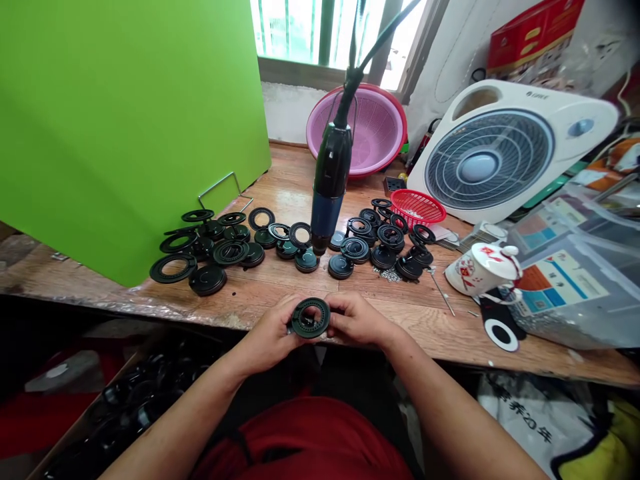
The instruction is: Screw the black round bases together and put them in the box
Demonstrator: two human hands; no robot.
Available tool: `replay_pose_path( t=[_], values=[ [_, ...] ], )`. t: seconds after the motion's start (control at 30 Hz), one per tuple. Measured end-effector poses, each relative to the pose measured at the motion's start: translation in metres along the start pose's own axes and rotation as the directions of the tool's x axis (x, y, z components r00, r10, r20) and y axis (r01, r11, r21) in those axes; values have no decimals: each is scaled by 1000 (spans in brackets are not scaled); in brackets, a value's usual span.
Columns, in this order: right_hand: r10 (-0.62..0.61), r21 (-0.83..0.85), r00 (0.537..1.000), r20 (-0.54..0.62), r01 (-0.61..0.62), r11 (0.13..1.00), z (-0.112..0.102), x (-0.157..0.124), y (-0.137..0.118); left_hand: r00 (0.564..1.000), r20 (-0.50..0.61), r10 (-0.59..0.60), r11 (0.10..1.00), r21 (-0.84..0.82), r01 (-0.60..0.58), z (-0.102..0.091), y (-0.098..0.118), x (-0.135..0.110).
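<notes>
At the table's front edge, my left hand (pixel 276 333) and my right hand (pixel 357 319) grip a black ring-topped stand (pixel 324 319) between them, one on each side. Its perforated ring faces up, and what lies beneath the ring is mostly hidden by my fingers. Beyond my hands, a black and blue electric screwdriver (pixel 328 200) hangs upright from a cord, its tip low among the stands. Several similar black stands, each a ring on a round base, are spread across the table, such as one base (pixel 208 280) at the left and a ring (pixel 355 249) near the middle.
A green panel (pixel 150 120) walls off the left. At the back stand a pink basin (pixel 370 133), a red basket (pixel 418 208) and a white box fan (pixel 510 100). Small screws (pixel 387 274), a lidded mug (pixel 483 268) and clear plastic bins (pixel 565 267) lie rightward.
</notes>
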State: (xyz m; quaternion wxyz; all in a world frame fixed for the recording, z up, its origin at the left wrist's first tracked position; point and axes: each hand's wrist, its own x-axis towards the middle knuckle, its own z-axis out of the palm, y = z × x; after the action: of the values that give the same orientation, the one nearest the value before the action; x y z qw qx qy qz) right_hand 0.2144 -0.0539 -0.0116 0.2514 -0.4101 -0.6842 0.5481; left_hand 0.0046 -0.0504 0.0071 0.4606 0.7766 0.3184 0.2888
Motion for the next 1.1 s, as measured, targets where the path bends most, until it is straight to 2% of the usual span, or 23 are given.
replay_pose_path(
  t=[0.03, 0.07, 0.1, 0.13, 0.2, 0.23, 0.27, 0.3, 0.33, 0.4, 0.47, 0.5, 0.53, 0.6, 0.67, 0.73, 0.8, 0.87, 0.97, 1.1],
  values=[
    [-12, 29, 1000, 1, 12, 1000, -1, -2, -2, 1000, -4, 17, 1000, 15, -17, 1, 0, -1],
    [-44, 51, 998, -51, 47, 998, -3, -3, -5, 999, -16, 32, 999, 32, -31, 2, -1, -1],
    [-94, 58, 982, -161, 105, 993, -5, -5, -9, 998, -36, 43, 998, 47, -41, 4, -2, -2],
    [-156, 43, 937, -313, 179, 983, -7, -5, -15, 997, -58, 46, 998, 55, -43, 6, -2, -4],
    [-282, -31, 757, -589, 328, 944, -13, -3, -33, 994, -112, 9, 1000, 11, -8, 11, -1, -8],
    [-334, -66, 674, -659, 391, 918, -17, 0, -44, 990, -135, -42, 998, -55, 35, 14, 1, -10],
    [-380, -84, 626, -681, 449, 889, -21, 3, -55, 982, -152, -109, 984, -154, 86, 16, 4, -12],
    [-423, -82, 614, -666, 504, 860, -25, 8, -67, 969, -159, -187, 950, -279, 137, 18, 8, -15],
    [-455, -60, 628, -631, 545, 836, -29, 12, -77, 951, -157, -266, 890, -418, 180, 20, 13, -17],
    [-457, 32, 708, -539, 559, 828, -33, 21, -95, 908, -123, -402, 711, -666, 225, 23, 25, -21],
    [-397, 137, 785, -475, 511, 848, -30, 28, -108, 857, -81, -509, 524, -819, 234, 25, 35, -24],
    [-367, 181, 807, -463, 491, 852, -26, 30, -112, 825, -57, -562, 449, -859, 246, 25, 39, -25],
    [-349, 218, 813, -466, 488, 845, -21, 30, -116, 791, -38, -611, 391, -883, 261, 26, 41, -26],
    [-352, 273, 791, -500, 530, 803, -6, 27, -122, 716, -25, -697, 319, -906, 279, 26, 43, -28],
    [-369, 313, 755, -541, 589, 745, 11, 19, -128, 652, -38, -757, 282, -919, 274, 27, 43, -29],
    [-389, 332, 726, -567, 634, 699, 27, 9, -133, 613, -58, -788, 260, -934, 246, 27, 44, -30],
    [-416, 336, 711, -567, 661, 671, 39, 0, -136, 600, -77, -796, 255, -942, 217, 27, 46, -29],
    [-439, 346, 714, -545, 669, 658, 46, -5, -137, 608, -104, -787, 269, -945, 187, 28, 48, -28],
    [-460, 352, 725, -513, 666, 658, 52, -7, -133, 639, -133, -758, 292, -945, 150, 31, 50, -25],
    [-496, 281, 714, -494, 671, 686, 53, -9, -127, 696, -147, -703, 295, -951, 97, 34, 47, -24]
  ],
)
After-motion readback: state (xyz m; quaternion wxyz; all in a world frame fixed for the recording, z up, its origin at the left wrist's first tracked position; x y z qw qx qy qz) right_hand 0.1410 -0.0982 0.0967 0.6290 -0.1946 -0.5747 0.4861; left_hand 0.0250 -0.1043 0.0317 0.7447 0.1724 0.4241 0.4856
